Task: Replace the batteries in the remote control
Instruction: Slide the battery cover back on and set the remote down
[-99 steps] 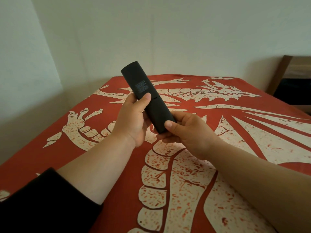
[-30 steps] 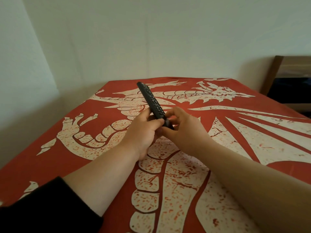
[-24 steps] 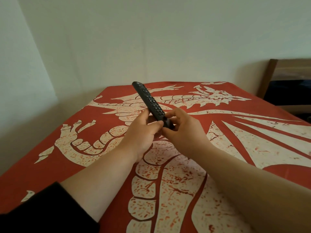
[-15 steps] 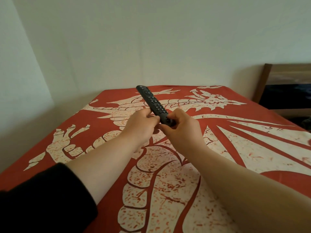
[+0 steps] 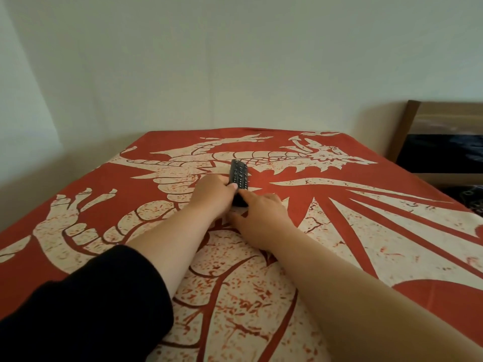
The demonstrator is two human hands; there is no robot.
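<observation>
Black plastic, slim and rigid, the remote control [image 5: 238, 178] lies button side up on the red and cream dragon cloth [image 5: 352, 231] that covers the bed, about midway between its left and right edges and in the far half, short of the wall-side edge. I have my left hand [image 5: 213, 195] curled round the remote's left flank, thumb pressed on the keypad face, so that hand is clamped on the body. My right hand [image 5: 261, 212] sits at the near end with the index finger laid against the corner; whether it actually pinches the casing or only steadies it I cannot tell from the head view. I judge the remote to be light and stiff, unlikely to flex, with a smooth shell that may slide in the palm if I squeeze only at the tip. The battery door is presumably on the underside, which is hidden now, so I would turn it over and hold the long edges at mid-body with one hand while the other thumb pushes the cover. The cloth is soft, so it offers little to press against. No spare batteries show anywhere on the bed.
</observation>
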